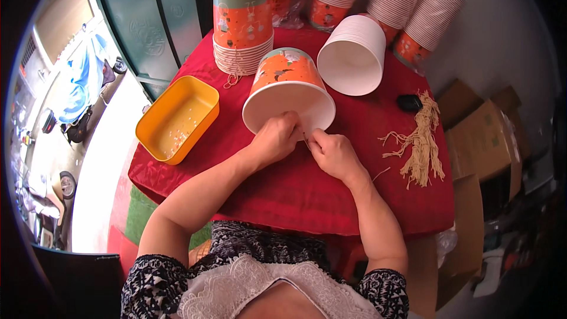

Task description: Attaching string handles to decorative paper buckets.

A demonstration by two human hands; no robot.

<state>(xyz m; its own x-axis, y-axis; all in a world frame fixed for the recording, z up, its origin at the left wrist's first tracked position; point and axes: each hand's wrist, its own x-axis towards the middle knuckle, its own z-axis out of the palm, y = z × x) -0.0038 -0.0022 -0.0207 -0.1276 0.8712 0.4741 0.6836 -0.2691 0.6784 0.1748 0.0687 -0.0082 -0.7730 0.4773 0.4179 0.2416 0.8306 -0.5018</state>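
An orange and white paper bucket (287, 85) lies on its side on the red tablecloth (295, 189), its open mouth facing me. My left hand (274, 139) grips the lower rim of the bucket. My right hand (332, 152) is pressed close beside it, fingers pinched on a thin piece at the rim; the piece itself is too small to tell. A bundle of beige strings (420, 142) lies to the right of my right hand.
A yellow plastic tray (177, 118) with small bits sits at the left. A stack of orange buckets (242, 26) stands behind, a white stack (353, 53) lies on its side, more stacks (422, 15) lean at the back. A small black object (409, 103) lies near the strings. Cardboard boxes (484, 142) stand right.
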